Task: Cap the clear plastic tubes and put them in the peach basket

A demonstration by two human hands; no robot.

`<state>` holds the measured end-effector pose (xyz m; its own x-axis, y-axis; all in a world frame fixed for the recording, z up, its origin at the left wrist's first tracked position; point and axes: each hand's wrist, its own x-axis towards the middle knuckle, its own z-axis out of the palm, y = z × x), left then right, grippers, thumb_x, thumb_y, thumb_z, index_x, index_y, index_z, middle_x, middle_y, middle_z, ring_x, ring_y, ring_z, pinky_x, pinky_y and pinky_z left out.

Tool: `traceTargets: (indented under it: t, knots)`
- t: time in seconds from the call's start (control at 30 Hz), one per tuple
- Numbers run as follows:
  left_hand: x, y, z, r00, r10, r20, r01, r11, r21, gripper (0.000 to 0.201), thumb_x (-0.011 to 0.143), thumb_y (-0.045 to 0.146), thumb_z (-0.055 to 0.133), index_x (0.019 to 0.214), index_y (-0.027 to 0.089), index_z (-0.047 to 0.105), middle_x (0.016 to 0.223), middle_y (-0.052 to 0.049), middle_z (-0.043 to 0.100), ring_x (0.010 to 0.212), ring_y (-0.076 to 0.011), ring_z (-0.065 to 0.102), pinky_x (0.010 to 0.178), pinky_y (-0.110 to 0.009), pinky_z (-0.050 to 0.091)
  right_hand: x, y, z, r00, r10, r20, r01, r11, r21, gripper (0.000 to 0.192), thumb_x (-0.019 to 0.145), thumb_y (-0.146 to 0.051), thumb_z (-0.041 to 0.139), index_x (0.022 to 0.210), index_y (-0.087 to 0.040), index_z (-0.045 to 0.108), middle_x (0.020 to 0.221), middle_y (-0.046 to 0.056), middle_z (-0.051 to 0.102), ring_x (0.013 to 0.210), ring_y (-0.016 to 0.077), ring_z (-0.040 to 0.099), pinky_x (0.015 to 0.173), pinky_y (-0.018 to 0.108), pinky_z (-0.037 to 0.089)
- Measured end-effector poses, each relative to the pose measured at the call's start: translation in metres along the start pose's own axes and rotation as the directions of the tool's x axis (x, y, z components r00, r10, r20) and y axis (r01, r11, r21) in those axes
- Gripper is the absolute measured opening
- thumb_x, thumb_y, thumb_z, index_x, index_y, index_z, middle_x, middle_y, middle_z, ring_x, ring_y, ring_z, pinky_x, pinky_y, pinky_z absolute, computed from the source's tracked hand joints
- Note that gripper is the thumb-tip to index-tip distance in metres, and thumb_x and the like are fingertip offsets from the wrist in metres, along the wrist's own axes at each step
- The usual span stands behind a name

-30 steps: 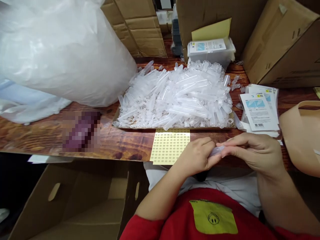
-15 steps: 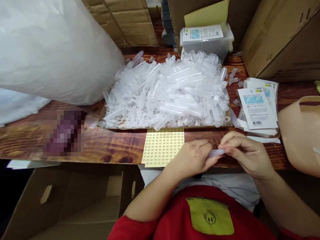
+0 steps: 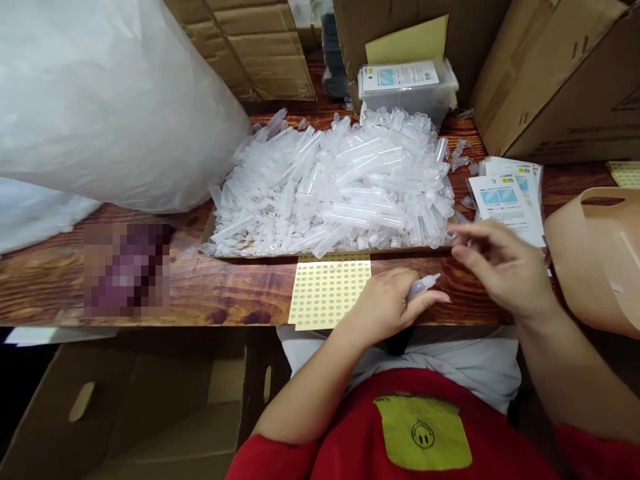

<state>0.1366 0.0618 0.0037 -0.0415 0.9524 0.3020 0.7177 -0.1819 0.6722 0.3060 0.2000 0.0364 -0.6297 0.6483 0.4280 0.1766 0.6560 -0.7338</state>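
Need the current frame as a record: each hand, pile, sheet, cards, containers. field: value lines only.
left hand: holds a small tube, white nozzle sticking out
right hand: apart from the tube; any held item unclear
pile: clear plastic tubes and small parts, mostly in a shallow cardboard tray
sheet: yellow dotted sheet in front of the tray
cards: loose cards right; card stack behind pile
containers: white bag left; tan bin right
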Motion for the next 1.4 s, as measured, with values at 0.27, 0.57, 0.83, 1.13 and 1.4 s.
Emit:
traceTargets:
  t: [0.27, 0.57, 0.83, 1.13, 1.4]
  knots:
    - [0.000, 0.004, -0.013, 0.991, -0.072, 0.117, 0.085, 0.989, -0.117, 0.042, 0.111, 0.051, 0.035, 0.107, 0.018, 0.062, 0.098, -0.008, 0.071, 0.091, -0.0226, 0.068, 0.082, -0.033, 0.050, 0.020, 0.043, -0.008, 0.998, 0.020, 0.056, -0.001, 0.951, -0.308, 0.019, 0.087, -0.032, 0.074, 0.101, -0.022, 0.081, 0.101, 0.009, 0.066, 0.090, 0.0247, 0.067, 0.068, 0.035, 0.057]
    - [0.001, 0.004, -0.007, 0.996, -0.032, 0.081, 0.038, 0.997, -0.073, 0.040, 0.110, 0.051, 0.042, 0.110, 0.018, 0.065, 0.097, -0.007, 0.073, 0.089, -0.0215, 0.069, 0.082, -0.032, 0.051, 0.020, 0.011, -0.023, 0.963, -0.227, 0.144, 0.242, 0.965, -0.096, 0.019, 0.102, -0.023, 0.062, 0.121, -0.026, 0.065, 0.125, 0.007, 0.073, 0.116, 0.0247, 0.070, 0.103, 0.042, 0.055]
    - [0.000, -0.001, 0.000, 0.994, -0.015, 0.111, 0.002, 0.993, 0.115, 0.031, 0.106, 0.042, 0.052, 0.089, 0.018, 0.064, 0.087, -0.006, 0.073, 0.080, -0.0205, 0.069, 0.074, -0.032, 0.051, 0.024, -0.017, -0.031, 0.793, -0.407, 0.453, 0.396, 0.910, 0.123, 0.010, 0.102, -0.020, 0.068, 0.111, -0.020, 0.071, 0.101, 0.005, 0.071, 0.090, 0.0146, 0.070, 0.080, 0.023, 0.055]
    - [-0.002, 0.000, 0.003, 0.977, 0.046, 0.210, -0.096, 0.966, 0.239, 0.021, 0.101, 0.032, 0.057, 0.099, 0.015, 0.068, 0.090, -0.009, 0.074, 0.087, -0.0252, 0.072, 0.077, -0.036, 0.056, 0.017, -0.026, -0.015, 0.766, -0.235, 0.599, 0.296, 0.955, -0.003, 0.040, 0.112, -0.040, 0.050, 0.083, -0.020, 0.069, 0.077, 0.003, 0.067, 0.070, 0.0156, 0.063, 0.065, 0.027, 0.047]
    - [0.001, 0.004, -0.002, 0.968, 0.019, 0.249, -0.081, 0.967, 0.241, 0.018, 0.100, 0.031, 0.058, 0.095, 0.017, 0.068, 0.086, -0.008, 0.073, 0.084, -0.0237, 0.072, 0.076, -0.033, 0.054, -0.003, -0.032, -0.021, 0.876, -0.088, 0.474, 0.095, 0.995, 0.010, 0.017, 0.106, -0.035, 0.058, 0.106, -0.022, 0.068, 0.087, 0.002, 0.071, 0.072, 0.0152, 0.066, 0.065, 0.025, 0.050]
